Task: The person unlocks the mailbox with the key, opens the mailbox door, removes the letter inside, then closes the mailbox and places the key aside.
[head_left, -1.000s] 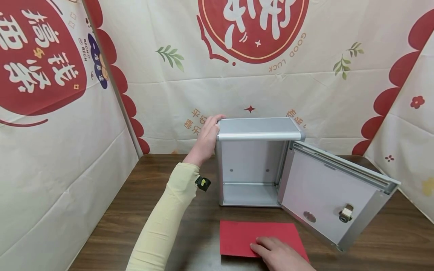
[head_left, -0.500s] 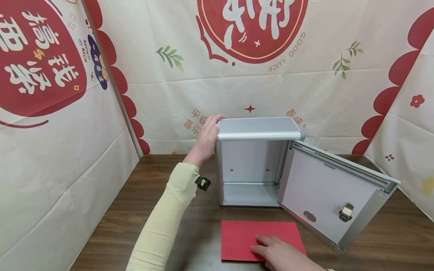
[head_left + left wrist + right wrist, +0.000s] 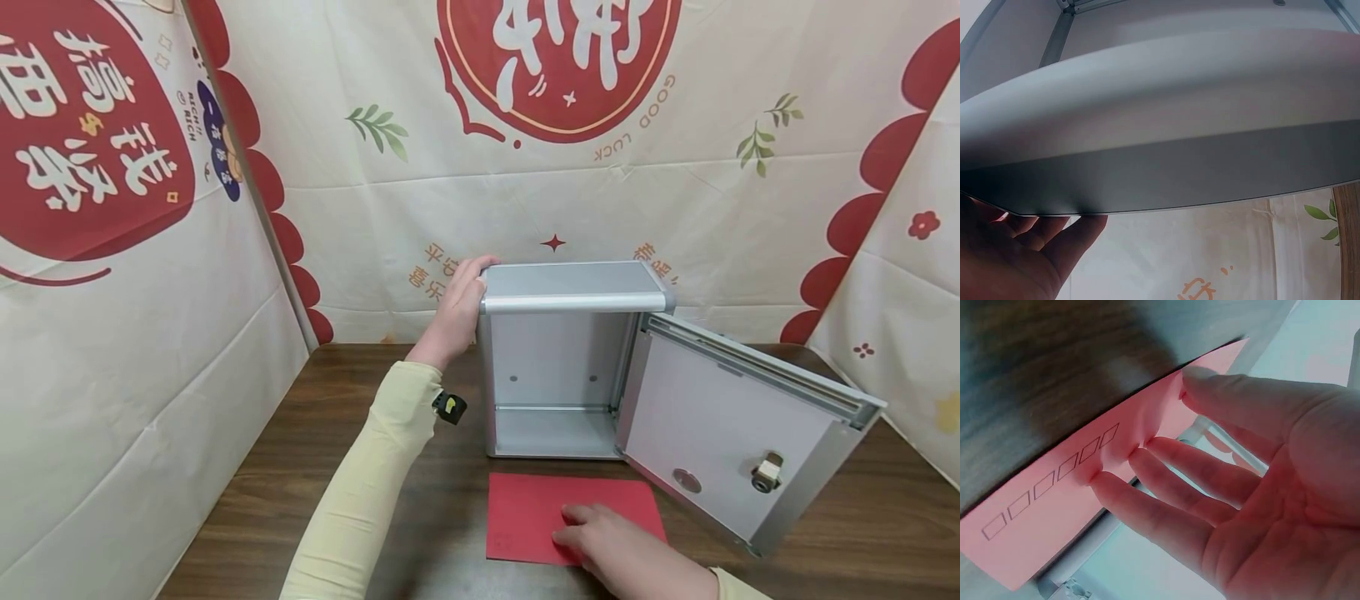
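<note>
A silver metal box (image 3: pixel 573 281) like a mailbox stands upright with its front door (image 3: pixel 712 421) swung out to the right. My left hand (image 3: pixel 452 315) holds the box's upper left corner. In the left wrist view, several fingertips meet the rear edge of the side panel (image 3: pixel 1210 159). In front of the box lies a red envelope (image 3: pixel 521 521), its near face marked with a row of printed squares in the right wrist view. My right hand (image 3: pixel 618 542) touches the envelope with fingers spread and fairly straight; its thumb (image 3: pixel 1210 384) touches the paper too.
The brown wooden table (image 3: pixel 258 487) carries everything. A printed cloth (image 3: pixel 375 225) hangs behind the box, with more cloth at both sides. The open door, with its lock (image 3: pixel 767 472), stands close to the right hand's side of the table.
The red envelope has slid a little away from me toward the box, and my right hand has moved forward with it. My left hand, the box and its door stay as they were.
</note>
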`<act>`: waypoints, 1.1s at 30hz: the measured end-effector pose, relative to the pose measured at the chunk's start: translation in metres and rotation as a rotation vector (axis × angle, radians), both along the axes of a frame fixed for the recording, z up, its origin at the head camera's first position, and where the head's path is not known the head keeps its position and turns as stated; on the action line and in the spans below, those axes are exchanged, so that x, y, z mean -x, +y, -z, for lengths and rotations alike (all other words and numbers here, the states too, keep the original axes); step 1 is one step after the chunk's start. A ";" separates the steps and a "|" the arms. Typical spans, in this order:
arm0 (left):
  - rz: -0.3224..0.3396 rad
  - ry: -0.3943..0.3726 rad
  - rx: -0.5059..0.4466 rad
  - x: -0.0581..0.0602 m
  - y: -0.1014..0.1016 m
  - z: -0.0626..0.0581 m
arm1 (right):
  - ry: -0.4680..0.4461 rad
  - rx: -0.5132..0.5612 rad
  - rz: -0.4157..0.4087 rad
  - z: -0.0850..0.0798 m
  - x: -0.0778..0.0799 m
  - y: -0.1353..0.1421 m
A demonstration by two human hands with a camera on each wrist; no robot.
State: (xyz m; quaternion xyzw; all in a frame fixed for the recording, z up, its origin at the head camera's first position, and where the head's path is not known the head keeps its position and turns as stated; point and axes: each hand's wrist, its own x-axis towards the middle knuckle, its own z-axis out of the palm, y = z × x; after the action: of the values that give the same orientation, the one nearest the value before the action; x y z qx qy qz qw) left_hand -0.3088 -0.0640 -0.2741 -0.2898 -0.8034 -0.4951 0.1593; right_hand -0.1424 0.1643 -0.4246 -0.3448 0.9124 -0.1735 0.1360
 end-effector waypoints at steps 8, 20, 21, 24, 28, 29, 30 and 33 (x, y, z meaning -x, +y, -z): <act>0.000 -0.015 0.011 -0.001 0.000 0.000 | 0.047 -0.004 0.017 0.000 0.004 -0.002; 0.006 -0.013 0.006 -0.001 0.000 0.000 | 0.033 -0.031 0.037 0.000 0.005 -0.001; 0.005 -0.014 0.008 -0.001 0.000 0.000 | 0.031 -0.030 0.036 0.000 0.005 0.000; 0.002 -0.027 0.011 -0.002 0.000 -0.001 | 0.012 -0.023 0.037 -0.001 0.005 0.001; 0.001 -0.041 0.014 -0.002 0.000 -0.001 | 0.040 -0.019 0.039 -0.002 0.004 0.001; 0.000 -0.042 0.015 -0.002 0.000 0.000 | 0.055 -0.020 0.036 -0.002 0.004 0.001; -0.001 -0.042 0.015 -0.002 0.000 0.000 | 0.073 -0.022 0.031 -0.002 0.004 0.001; -0.005 -0.042 0.014 -0.003 0.001 0.000 | 0.133 -0.031 0.002 -0.003 0.003 0.002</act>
State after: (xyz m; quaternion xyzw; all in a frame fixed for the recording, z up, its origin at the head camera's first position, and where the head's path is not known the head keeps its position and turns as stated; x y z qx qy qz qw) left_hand -0.3056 -0.0631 -0.2739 -0.2785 -0.8107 -0.4951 0.1417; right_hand -0.1453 0.1666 -0.4216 -0.3524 0.9224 -0.1362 0.0800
